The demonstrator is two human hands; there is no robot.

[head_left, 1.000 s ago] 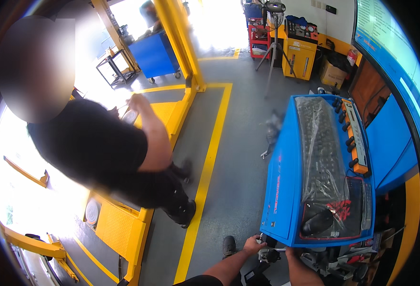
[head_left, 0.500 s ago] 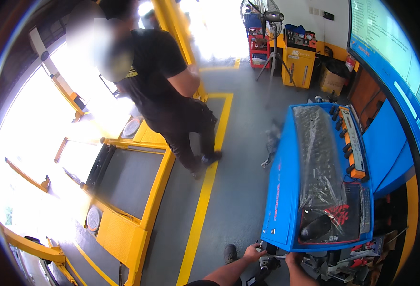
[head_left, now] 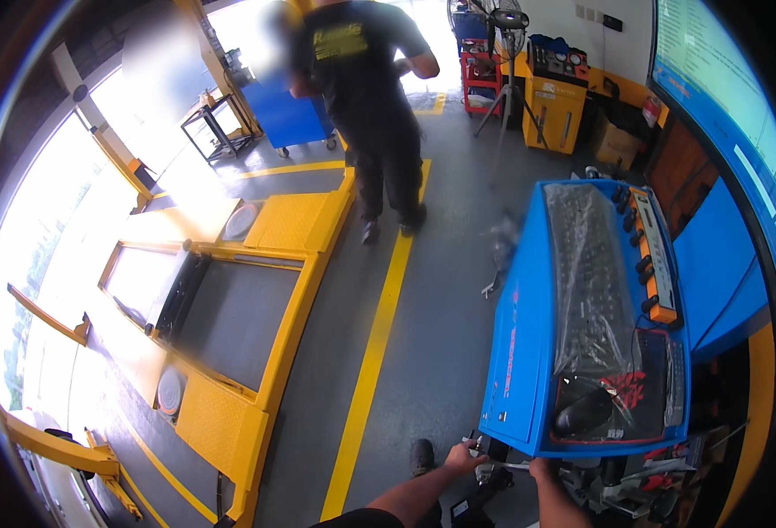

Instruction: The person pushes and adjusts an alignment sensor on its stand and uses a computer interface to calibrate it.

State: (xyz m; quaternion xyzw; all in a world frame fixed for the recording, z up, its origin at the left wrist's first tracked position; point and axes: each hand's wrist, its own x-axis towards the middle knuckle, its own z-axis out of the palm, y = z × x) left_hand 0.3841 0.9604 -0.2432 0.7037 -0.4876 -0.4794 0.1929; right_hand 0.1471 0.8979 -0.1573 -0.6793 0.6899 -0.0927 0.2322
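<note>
Filling the left of the scene, a yellow vehicle lift (head_left: 230, 334) lies flat on the grey floor (head_left: 441, 334), edged by a yellow painted line (head_left: 379, 326). A blue workstation cart (head_left: 529, 352) stands on the right, its top carrying a plastic-wrapped keyboard (head_left: 590, 273) and, at the near end, a dark mouse (head_left: 586, 409) on a mat. Far off, another person in dark clothes (head_left: 379, 97) stands beside the lift's end.

At the near edge, under the cart's near end, both of the wearer's hands meet at a cluster of small tools and metal parts (head_left: 502, 471). The left hand (head_left: 463, 458) looks curled around a thin rod-like piece; the right hand (head_left: 542, 466) rests against the cart's lower edge, and whether it grips anything I cannot tell. The work looks barely begun: nothing has been lifted clear of the shelf.
</note>
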